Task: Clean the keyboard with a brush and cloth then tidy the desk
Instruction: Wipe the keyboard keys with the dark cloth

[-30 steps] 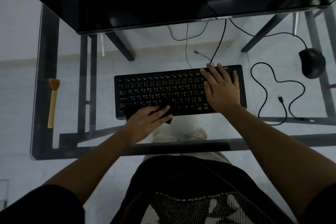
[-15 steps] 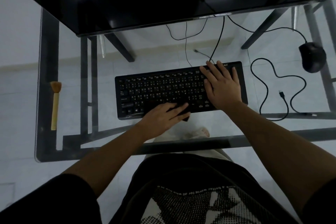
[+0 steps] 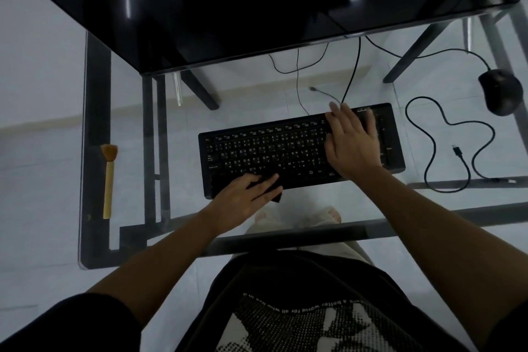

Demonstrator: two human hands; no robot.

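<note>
A black keyboard (image 3: 271,148) lies on the glass desk (image 3: 94,237), a little right of centre. My left hand (image 3: 243,197) presses a dark cloth (image 3: 276,196) onto the keyboard's bottom row, left of the middle; only a corner of the cloth pokes out past my fingers. My right hand (image 3: 353,146) rests flat on the right part of the keyboard with its fingers spread, covering those keys. A brush (image 3: 108,180) with a pale wooden handle and orange-brown bristles lies apart at the desk's left edge, bristles pointing away from me.
A large dark monitor (image 3: 257,8) overhangs the back of the desk. A black mouse (image 3: 500,91) sits at the far right. A loose black cable (image 3: 457,151) loops between mouse and keyboard. Thin wires run behind the keyboard. My lap is below the near edge.
My left hand slid right with the cloth along the bottom row, then came back left. My right hand stayed on the keyboard's right side.
</note>
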